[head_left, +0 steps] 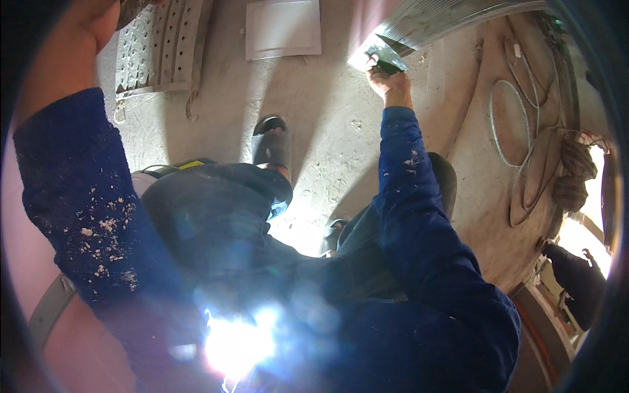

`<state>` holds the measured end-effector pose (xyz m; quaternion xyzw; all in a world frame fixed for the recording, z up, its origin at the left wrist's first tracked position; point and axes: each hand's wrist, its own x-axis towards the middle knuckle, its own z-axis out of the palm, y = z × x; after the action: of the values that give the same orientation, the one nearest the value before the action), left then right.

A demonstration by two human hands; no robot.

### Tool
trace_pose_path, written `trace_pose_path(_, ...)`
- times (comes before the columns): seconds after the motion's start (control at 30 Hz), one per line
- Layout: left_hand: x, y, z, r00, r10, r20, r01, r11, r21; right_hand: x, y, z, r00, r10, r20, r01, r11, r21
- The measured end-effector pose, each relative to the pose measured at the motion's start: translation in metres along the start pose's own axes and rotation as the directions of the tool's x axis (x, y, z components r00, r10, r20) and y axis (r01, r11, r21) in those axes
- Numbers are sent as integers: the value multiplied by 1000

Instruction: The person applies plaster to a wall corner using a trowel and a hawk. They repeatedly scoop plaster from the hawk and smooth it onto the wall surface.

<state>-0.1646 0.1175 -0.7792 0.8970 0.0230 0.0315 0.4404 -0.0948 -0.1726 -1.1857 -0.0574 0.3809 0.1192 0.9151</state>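
My right hand (388, 84) reaches out at the upper middle right, its fingers closed round a flat dark piece with a shiny face (388, 57). Glare washes over that piece, so its exact kind does not show. Beside its far end is a ribbed grey panel (452, 25). At the top left corner my left hand (92, 23) is raised and cut by the picture's edge. A small dark rounded thing (130, 10) shows next to it; whether the hand holds it is hidden. Both blue sleeves carry pale flecks.
A perforated metal plank (160, 49) lies at the upper left, with a white square panel (285, 31) beside it. Loose hose (493, 121) coils on the right, near a brown sack (573, 171). My sandalled foot (270, 145) rests on the concrete floor. A bright lamp (239, 347) glares low down.
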Motion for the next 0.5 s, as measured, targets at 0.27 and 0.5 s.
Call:
trace_pose_path(0.27,8,-13,-3,1000,14,17,-16,996,84,-16,-13,-16,996,-29,-81,29,1000,-2)
trace_pose_path(0.5,12,-19,1,999,10,40,-16,988,156,-4,13,-18,996,86,5,-86,993,78)
